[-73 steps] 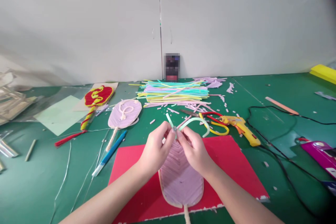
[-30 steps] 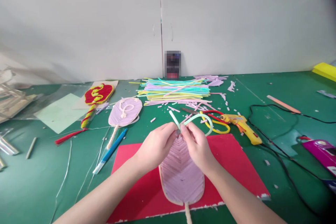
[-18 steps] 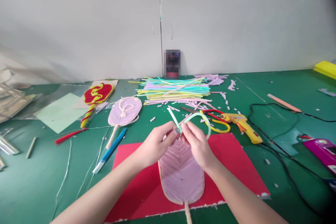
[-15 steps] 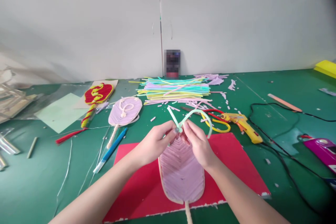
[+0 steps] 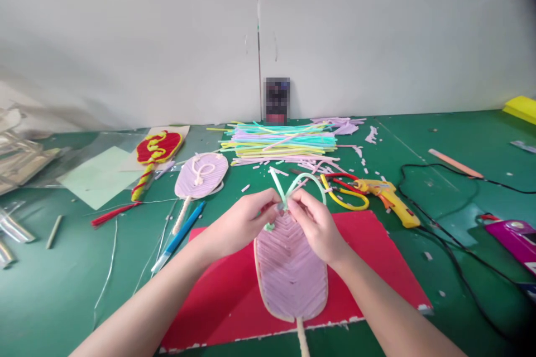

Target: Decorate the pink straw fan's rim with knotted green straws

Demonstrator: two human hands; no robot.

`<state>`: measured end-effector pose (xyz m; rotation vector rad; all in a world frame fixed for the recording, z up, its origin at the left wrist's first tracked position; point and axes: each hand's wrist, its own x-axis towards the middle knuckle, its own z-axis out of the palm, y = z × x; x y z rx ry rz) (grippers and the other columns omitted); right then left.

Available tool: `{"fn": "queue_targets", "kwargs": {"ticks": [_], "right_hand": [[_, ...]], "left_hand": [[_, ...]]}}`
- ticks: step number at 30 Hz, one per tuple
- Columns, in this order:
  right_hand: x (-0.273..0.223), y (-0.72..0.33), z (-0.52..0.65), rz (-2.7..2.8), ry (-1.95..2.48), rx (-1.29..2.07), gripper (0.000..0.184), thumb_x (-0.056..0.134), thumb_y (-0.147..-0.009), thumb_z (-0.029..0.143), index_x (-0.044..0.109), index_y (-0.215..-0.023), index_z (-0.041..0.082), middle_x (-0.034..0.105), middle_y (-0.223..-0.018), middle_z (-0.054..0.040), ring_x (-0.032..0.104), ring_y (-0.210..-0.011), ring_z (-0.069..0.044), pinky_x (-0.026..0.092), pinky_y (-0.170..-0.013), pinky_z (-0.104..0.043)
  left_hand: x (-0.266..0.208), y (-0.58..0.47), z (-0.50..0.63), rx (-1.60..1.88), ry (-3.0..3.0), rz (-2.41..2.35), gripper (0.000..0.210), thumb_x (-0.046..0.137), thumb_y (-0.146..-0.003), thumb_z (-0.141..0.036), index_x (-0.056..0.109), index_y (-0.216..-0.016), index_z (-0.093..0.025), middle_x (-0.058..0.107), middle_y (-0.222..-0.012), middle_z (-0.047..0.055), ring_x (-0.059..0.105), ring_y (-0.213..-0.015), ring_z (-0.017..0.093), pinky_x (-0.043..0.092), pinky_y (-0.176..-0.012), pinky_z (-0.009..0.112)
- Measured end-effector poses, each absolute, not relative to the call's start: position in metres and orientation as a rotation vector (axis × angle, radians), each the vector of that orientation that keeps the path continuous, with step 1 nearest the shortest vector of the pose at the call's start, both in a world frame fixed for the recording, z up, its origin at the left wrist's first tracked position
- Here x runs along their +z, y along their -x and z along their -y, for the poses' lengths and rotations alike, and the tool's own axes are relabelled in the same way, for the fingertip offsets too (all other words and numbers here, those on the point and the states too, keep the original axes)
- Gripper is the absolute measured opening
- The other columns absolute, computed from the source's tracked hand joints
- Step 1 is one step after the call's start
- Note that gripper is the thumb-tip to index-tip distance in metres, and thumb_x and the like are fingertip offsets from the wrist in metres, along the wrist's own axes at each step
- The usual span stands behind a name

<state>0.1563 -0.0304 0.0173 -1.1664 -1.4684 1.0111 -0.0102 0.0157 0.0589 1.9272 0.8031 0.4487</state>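
A pale green pipe cleaner (image 5: 302, 176) is pinched between my two hands, its ends bent upward in a loop and a short straight piece. My left hand (image 5: 258, 216) closes its fingertips on it, and a small green curl shows below that hand. From the other side, my right hand (image 5: 312, 217) grips the same pipe cleaner with thumb and forefinger. Beneath both hands lies a lilac oval fan (image 5: 292, 273) with a cream edge and handle, its upper end partly hidden by my fingers. The fan rests on a red board (image 5: 368, 268).
A pile of pastel pipe cleaners (image 5: 280, 142) lies at the back. To the right are yellow-handled scissors (image 5: 355, 203), a yellow glue gun (image 5: 391, 201) and black cords. On the left are a second lilac fan (image 5: 201, 175), a red-and-yellow fan (image 5: 159, 148) and a blue pen (image 5: 180, 237).
The green loop has narrowed, its free end drawing in behind my right hand. A green curl now shows under my left hand. Both hands stay close together above the fan.
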Motion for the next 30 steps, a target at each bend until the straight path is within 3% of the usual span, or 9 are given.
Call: {"fn": "queue_targets", "kwargs": {"ticks": [18, 30], "right_hand": [[0.008, -0.129, 0.042, 1.295, 1.366, 0.66, 0.017, 0.035, -0.094, 0.029, 0.042, -0.079, 0.022, 0.047, -0.071, -0.0001, 0.045, -0.064, -0.014, 0.036, -0.061, -0.027], [0.011, -0.138, 0.037, 1.409, 1.313, 0.635, 0.018, 0.036, -0.093, 0.027, 0.042, -0.077, 0.022, 0.045, -0.071, 0.0002, 0.044, -0.065, -0.014, 0.036, -0.063, -0.027]], "left_hand": [[0.026, -0.016, 0.006, 0.838, -1.752, -0.977, 0.022, 0.039, -0.09, -0.028, 0.041, -0.07, -0.018, 0.043, -0.066, -0.003, 0.04, -0.063, 0.01, 0.035, -0.06, 0.022], [0.03, -0.009, -0.001, 0.708, -1.875, -0.913, 0.025, 0.032, -0.093, -0.031, 0.042, -0.075, -0.018, 0.046, -0.07, -0.002, 0.042, -0.066, 0.011, 0.036, -0.063, 0.022]]}}
